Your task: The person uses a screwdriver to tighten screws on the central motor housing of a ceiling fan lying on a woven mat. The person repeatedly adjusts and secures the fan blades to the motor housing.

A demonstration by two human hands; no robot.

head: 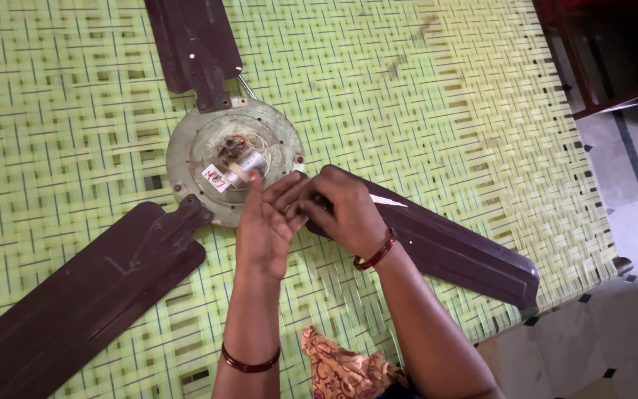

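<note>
Patterned cloth (345,369) edges the frame as two hands meet at a ceiling fan's hub (234,159) on a woven green cot (444,89). Left hand (263,229) points loosely at the centre; right hand (345,210) curls closed around the blade (452,247) root, which runs right.

Both forearms are bare from wrist to elbow, with no sleeves in view. The left hand (263,225) has a thin, dark reddish-brown bangle (250,363) around the wrist, plain and round. The right hand (345,210) has a similar bangle (378,253), glossy red-brown, sitting snug just behind the wrist bone. No rings show on the visible fingers. Between the forearms lies a fold of the person's garment (345,373), orange-yellow cloth printed with a dark maroon pattern.
</note>
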